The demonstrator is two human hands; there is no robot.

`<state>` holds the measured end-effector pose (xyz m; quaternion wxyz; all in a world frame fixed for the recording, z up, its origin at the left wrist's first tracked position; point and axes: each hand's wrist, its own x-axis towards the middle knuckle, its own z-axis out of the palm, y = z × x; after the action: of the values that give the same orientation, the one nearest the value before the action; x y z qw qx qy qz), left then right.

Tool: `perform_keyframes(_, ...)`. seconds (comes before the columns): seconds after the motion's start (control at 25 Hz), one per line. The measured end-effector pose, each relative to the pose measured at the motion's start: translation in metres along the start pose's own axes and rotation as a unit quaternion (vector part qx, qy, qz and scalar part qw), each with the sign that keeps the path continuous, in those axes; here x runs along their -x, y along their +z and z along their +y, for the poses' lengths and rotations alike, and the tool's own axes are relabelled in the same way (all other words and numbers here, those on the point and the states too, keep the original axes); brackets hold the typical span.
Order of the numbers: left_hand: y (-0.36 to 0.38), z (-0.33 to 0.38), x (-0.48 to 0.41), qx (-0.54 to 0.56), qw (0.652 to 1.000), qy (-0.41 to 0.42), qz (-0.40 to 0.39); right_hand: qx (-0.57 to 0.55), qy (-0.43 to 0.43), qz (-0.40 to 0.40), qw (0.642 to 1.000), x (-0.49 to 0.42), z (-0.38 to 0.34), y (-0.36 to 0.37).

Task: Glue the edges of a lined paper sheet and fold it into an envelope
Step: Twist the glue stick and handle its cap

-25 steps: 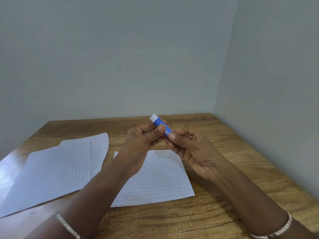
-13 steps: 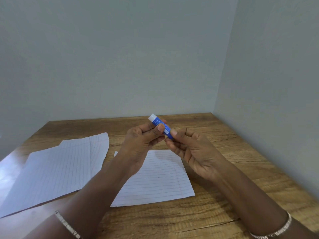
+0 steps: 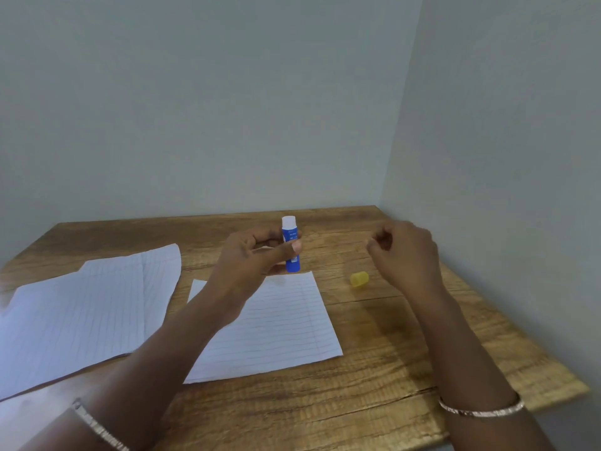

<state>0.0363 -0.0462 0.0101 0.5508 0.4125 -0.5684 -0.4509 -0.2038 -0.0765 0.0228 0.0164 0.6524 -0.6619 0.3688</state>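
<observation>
My left hand [image 3: 250, 258] grips a blue glue stick [image 3: 290, 244] upright above the table, its white tip pointing up and uncapped. The yellow cap [image 3: 359, 279] lies on the wood to the right. Just above and right of the cap hovers my right hand [image 3: 403, 252], fingers loosely curled and holding nothing. A lined paper sheet [image 3: 276, 323] lies flat under my left forearm, partly hidden by it.
A larger lined sheet [image 3: 81, 307] with fold creases lies at the left of the wooden table [image 3: 374, 402]. Grey walls close the table in at the back and right. The table's front right corner is near my right wrist.
My right hand pulled the yellow cap off the glue stick, moved right and let it go on the table. The left hand turned the stick upright.
</observation>
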Motion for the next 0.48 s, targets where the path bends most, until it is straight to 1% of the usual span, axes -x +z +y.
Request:
perform_keyframes(0.04,0.001,-0.001,0.0,-0.016,1.0,-0.009,0.009,0.017,0.033,-0.06,0.998,-0.002,0.007,0.0)
perform_keyframes(0.12,0.002,-0.001,0.0,-0.02,0.999,-0.022,0.022,-0.002,0.069,-0.177,0.982,-0.001,0.011,0.004)
perform_keyframes(0.16,0.001,-0.001,0.0,-0.018,0.999,-0.026,0.028,-0.001,0.063,-0.21,0.976,-0.001,0.009,0.006)
perform_keyframes(0.2,0.001,-0.001,0.0,-0.021,0.999,-0.029,0.035,0.012,0.046,-0.225,0.973,0.0,0.006,0.009)
perform_keyframes(0.28,0.0,-0.002,0.0,-0.042,0.998,-0.028,0.042,0.036,0.015,-0.218,0.975,0.0,0.001,0.014)
perform_keyframes(0.36,0.001,-0.003,0.0,-0.069,0.997,-0.02,0.035,0.006,-0.009,-0.196,0.981,0.002,-0.002,0.015)
perform_keyframes(0.4,0.001,-0.003,0.0,-0.083,0.996,-0.014,0.031,-0.053,-0.014,-0.179,0.982,0.004,-0.005,0.015)
perform_keyframes(0.44,0.001,-0.004,0.0,-0.095,0.995,-0.007,0.027,-0.149,-0.007,-0.163,0.975,0.007,-0.008,0.015)
perform_keyframes(0.48,0.002,-0.004,0.0,-0.106,0.994,0.0,0.024,-0.264,0.009,-0.15,0.953,0.009,-0.012,0.015)
